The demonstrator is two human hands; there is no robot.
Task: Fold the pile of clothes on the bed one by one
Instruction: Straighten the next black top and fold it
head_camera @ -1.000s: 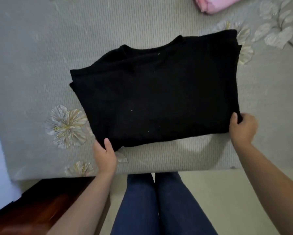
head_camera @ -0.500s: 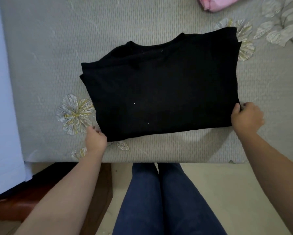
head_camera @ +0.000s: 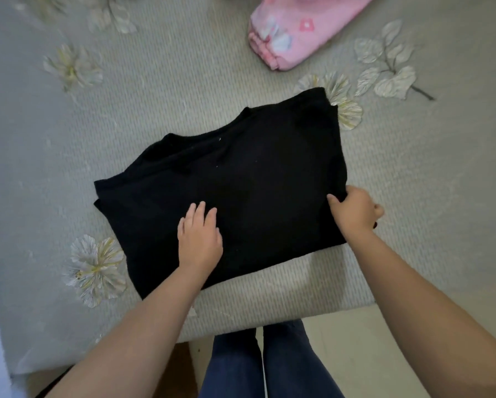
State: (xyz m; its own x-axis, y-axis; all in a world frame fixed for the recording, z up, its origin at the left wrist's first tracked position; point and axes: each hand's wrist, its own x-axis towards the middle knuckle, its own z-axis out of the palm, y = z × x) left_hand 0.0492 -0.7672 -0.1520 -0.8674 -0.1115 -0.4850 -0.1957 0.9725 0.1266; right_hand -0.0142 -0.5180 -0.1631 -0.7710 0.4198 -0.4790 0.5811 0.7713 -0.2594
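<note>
Nearest the camera, the person's legs in dark blue jeans (head_camera: 269, 366) stand against the bed edge. Left hand (head_camera: 199, 235) lies flat, fingers straight, pressing the near-left part of the partly folded black knit garment (head_camera: 241, 182). Right hand (head_camera: 353, 211) pinches the garment's right edge, thumb on top, fingers curled under. The garment lies spread on the grey ribbed bedspread with pale flower print (head_camera: 154, 96), close to the near edge, neckline toward the far side. Judging by its look: soft, limp, light, thick enough to keep a crease, not slippery, not fragile; best taken at the right edge or corners while the flat hand anchors the middle for a fold across. Beyond it, well apart at the far right, a pink patterned fabric piece with a gathered cuff (head_camera: 292, 33), not in the way. Nothing on the bedspread blocks the fold.
</note>
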